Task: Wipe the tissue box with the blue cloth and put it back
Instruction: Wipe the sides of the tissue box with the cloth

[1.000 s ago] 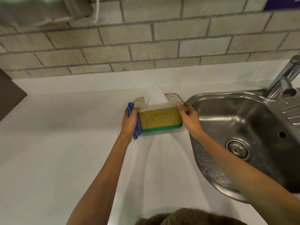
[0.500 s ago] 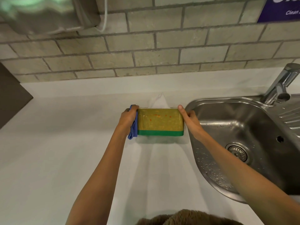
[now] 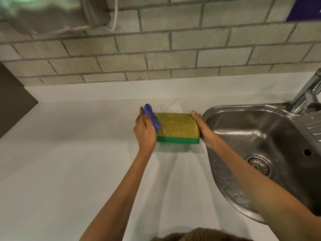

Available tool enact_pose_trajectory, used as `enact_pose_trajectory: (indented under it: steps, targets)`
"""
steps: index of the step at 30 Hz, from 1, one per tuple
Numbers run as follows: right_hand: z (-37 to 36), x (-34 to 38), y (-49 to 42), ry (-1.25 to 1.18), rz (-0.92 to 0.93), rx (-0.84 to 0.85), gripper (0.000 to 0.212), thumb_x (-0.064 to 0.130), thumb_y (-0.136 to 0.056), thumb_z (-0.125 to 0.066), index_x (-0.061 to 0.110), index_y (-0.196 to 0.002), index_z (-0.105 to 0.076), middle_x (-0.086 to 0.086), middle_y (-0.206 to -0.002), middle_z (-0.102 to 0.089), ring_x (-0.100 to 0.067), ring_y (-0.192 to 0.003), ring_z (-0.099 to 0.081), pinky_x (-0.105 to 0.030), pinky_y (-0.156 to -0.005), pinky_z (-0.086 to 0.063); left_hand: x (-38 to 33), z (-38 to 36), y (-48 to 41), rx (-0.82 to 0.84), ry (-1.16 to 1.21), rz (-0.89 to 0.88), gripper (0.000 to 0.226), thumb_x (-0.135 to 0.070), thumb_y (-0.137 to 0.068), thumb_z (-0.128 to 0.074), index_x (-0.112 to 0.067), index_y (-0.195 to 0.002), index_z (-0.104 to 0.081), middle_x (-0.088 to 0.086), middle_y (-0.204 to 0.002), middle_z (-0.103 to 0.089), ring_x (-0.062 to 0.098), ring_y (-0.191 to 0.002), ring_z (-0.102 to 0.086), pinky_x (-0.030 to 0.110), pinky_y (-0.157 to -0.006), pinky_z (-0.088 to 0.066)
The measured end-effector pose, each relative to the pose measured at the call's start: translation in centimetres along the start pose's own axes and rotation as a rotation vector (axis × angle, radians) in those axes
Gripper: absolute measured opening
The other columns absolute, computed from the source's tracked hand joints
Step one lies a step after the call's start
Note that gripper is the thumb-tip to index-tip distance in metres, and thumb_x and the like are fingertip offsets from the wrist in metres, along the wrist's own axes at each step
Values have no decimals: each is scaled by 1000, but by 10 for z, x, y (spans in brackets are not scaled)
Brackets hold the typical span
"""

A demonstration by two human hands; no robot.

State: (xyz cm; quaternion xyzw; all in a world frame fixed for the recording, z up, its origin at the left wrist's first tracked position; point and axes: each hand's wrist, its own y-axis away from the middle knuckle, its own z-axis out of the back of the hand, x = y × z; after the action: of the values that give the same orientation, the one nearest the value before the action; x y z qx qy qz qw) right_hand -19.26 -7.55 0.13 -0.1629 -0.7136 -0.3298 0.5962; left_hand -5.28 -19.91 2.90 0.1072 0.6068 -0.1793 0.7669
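Observation:
The tissue box (image 3: 178,127), yellow-green with a green band along its lower edge and small orange marks, is tipped so its long side faces me on the white counter (image 3: 69,162). A white tissue tip (image 3: 172,103) shows just behind it. My left hand (image 3: 145,131) grips the bunched blue cloth (image 3: 152,117) and presses it against the box's left end and front face. My right hand (image 3: 202,129) clasps the box's right end, thumb on the upper corner.
A steel sink (image 3: 260,145) with drain (image 3: 258,166) lies immediately right of the box, with a tap (image 3: 307,94) at its far corner. A brick wall (image 3: 156,54) backs the counter. A dark panel (image 3: 12,100) stands at the left. A grey appliance (image 3: 52,13) hangs above left.
The box tipped away from me, so its top opening turned out of view. My left hand slid the blue cloth from the box's left end onto the front face.

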Motion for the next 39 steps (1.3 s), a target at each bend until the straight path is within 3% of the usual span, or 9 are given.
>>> enact_pose_trajectory:
  steps: [4,10,16,21,25,27,30,36,39]
  targets:
    - [-3,0,-4,-28,-46,-16,90,72,-57,-56,21,-129,-45,0,-114,-62,-11,-99,-62,-25,-74,-50,1,-13,18,-102,-420,-349,46,-26,-96,-36,-22,-141,-42,11,-150,-37,39,-129,-36,47,-105,-34]
    - [0,1,-10,-25,-63,-41,64,74,-59,-56,30,-105,-55,2,-104,-66,-14,-96,-64,-28,-74,-51,32,-8,26,-53,-690,-733,42,-23,-92,-46,-16,-133,-54,17,-142,-48,45,-119,-48,47,-94,-44]
    - [-1,1,-12,-15,-101,-43,64,76,-49,-56,33,-96,-52,1,-102,-64,-16,-96,-62,-34,-83,-49,17,-10,12,-129,-566,-537,40,-15,-91,-50,-13,-131,-56,20,-141,-47,46,-117,-46,50,-95,-45]
    - [-1,1,-14,-8,-106,-54,88,78,-48,-59,24,-117,-53,-3,-112,-65,-19,-103,-63,-37,-91,-50,8,-33,26,-75,-719,-705,42,-22,-91,-47,-15,-131,-57,18,-138,-53,47,-121,-49,53,-96,-45]
    - [2,0,-16,-2,-117,-79,56,67,-72,-55,25,-108,-58,-4,-109,-66,-20,-100,-64,-37,-90,-51,37,-9,36,-31,-790,-839,41,-21,-90,-47,-13,-128,-60,18,-135,-55,46,-115,-53,50,-92,-49]
    - [3,1,-15,4,-126,-77,44,66,-74,-54,29,-97,-56,-2,-103,-65,-17,-96,-63,-34,-83,-51,36,-3,28,-81,-748,-763,40,-18,-89,-50,-12,-128,-59,21,-136,-53,47,-113,-52,48,-93,-47]
    - [1,1,-14,-3,-133,-65,47,68,-72,-53,28,-96,-53,-1,-103,-63,-17,-95,-62,-32,-79,-49,14,-18,16,-154,-655,-606,41,-12,-89,-54,-12,-130,-57,21,-138,-51,48,-118,-48,51,-95,-44]
    - [2,2,-14,-11,-141,-66,69,70,-71,-54,20,-118,-55,-3,-109,-67,-18,-100,-63,-34,-85,-50,21,-42,50,-23,-785,-881,44,-28,-89,-42,-15,-128,-59,17,-132,-58,41,-121,-50,52,-94,-47]
    - [4,3,-14,-6,-150,-61,69,69,-72,-54,19,-120,-55,-3,-106,-65,-20,-100,-62,-36,-90,-50,45,-16,48,-24,-820,-888,43,-29,-90,-44,-18,-128,-60,16,-135,-56,39,-120,-48,49,-93,-47]
